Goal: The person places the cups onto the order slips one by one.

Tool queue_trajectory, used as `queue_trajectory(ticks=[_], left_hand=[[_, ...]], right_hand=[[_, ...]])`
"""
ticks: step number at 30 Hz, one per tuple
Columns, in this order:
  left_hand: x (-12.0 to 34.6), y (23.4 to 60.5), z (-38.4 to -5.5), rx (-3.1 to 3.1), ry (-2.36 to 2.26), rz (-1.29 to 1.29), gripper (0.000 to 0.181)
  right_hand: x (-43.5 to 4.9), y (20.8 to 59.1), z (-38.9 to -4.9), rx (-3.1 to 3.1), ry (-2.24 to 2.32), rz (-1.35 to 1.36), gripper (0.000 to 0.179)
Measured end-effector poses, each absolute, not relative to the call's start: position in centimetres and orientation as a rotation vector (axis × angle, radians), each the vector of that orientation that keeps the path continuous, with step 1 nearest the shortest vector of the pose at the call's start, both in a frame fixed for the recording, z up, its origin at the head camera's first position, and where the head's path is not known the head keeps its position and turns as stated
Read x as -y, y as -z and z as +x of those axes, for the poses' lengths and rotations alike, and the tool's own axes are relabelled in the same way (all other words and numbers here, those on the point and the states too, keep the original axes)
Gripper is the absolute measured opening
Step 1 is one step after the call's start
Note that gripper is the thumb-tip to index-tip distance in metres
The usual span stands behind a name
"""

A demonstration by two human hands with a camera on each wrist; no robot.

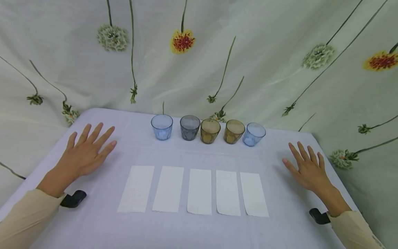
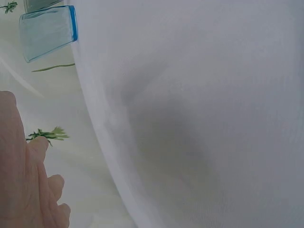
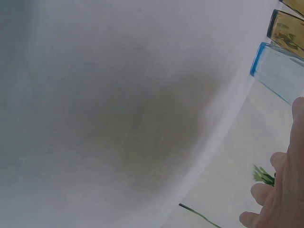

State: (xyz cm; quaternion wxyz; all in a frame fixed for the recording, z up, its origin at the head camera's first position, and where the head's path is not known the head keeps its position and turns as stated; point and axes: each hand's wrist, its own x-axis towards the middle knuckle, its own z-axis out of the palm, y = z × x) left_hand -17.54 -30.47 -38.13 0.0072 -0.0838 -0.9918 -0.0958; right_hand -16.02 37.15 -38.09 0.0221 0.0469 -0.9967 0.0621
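Note:
My left hand (image 1: 85, 154) hovers over the left side of the table with its fingers spread and holds nothing. On the far right, my right hand (image 1: 311, 171) is likewise spread, palm down, with nothing in it. Between them at the back stands a row of glass tumblers: a blue glass (image 1: 162, 128), a grey glass (image 1: 190, 128), an amber glass (image 1: 210, 131), a second amber glass (image 1: 234, 132) and a second blue glass (image 1: 254, 135). The left wrist view shows the left-end blue glass (image 2: 47, 33) beyond the hand; the right wrist view shows the right-end blue glass (image 3: 278, 71).
Several white paper strips (image 1: 199, 192) lie side by side in front of the glasses. A white cloth covers the table (image 1: 186, 231). Behind it hangs a pale curtain (image 1: 264, 45) printed with flowers, close to the table's back edge.

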Motion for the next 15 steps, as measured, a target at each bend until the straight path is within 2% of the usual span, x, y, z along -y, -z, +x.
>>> queue_trajectory(ticks=[15], left_hand=[[30.74,38.36,-17.65,3.062,0.295,-0.278,0.069]], right_hand=[[-36.88,38.55,-16.15,3.072,-0.188,0.162,0.076]])
